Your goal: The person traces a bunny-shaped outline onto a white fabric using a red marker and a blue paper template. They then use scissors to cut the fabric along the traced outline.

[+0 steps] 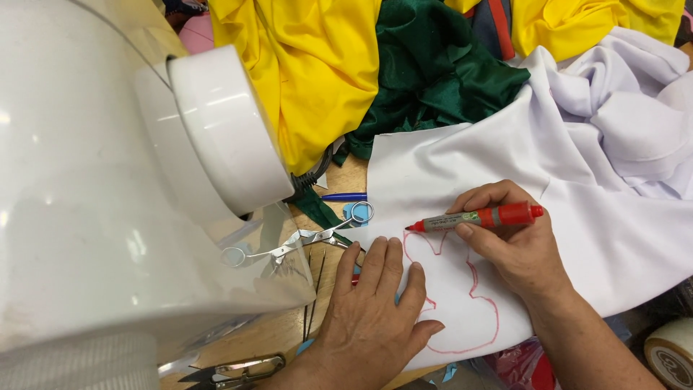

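My right hand (509,238) holds a red marker (476,219) with its tip pointing left, just above a white cloth (577,217). A red outline (469,310) is drawn on the cloth below the marker tip. My left hand (375,310) lies flat on the cloth's left edge, fingers spread, pressing it onto the wooden table (267,336). The left hand covers part of the red outline.
A large white sewing machine (108,202) fills the left side. Small silver scissors (303,242) lie by the left hand, thread snips (231,373) near the front edge. Yellow cloth (310,72) and green cloth (433,72) pile at the back. A tape roll (671,354) sits bottom right.
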